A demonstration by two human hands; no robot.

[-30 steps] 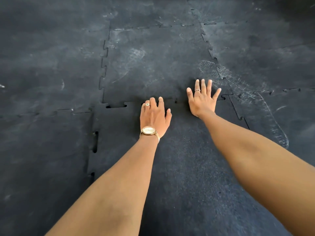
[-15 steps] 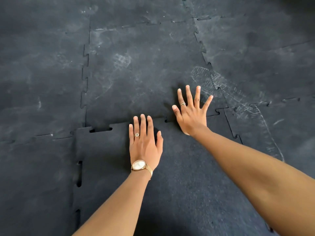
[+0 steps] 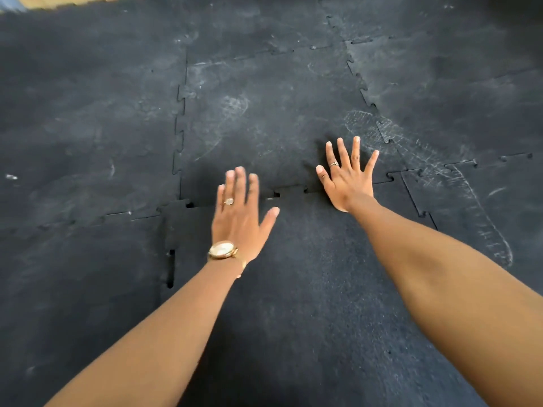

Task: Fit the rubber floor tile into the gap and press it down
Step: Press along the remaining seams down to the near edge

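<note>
Surrounding dusty black interlocking rubber floor [image 3: 88,127] is laid; with left hand [image 3: 239,215] and right hand [image 3: 348,180], grip apart and flat, press dark rubber floor tile [image 3: 308,289] along its gapped far seam.

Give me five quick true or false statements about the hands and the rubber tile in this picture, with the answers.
1. The left hand wears a gold wristwatch. True.
2. The right hand is closed in a fist. False: its fingers are spread, palm down across the far seam.
3. Open slots still show along the left edge of the rubber floor tile. True.
4. Both hands grip a hammer. False: both are bare and hold nothing.
5. The surrounding floor is bright red carpet. False: it is dark interlocking rubber mats with dusty footprints.
</note>
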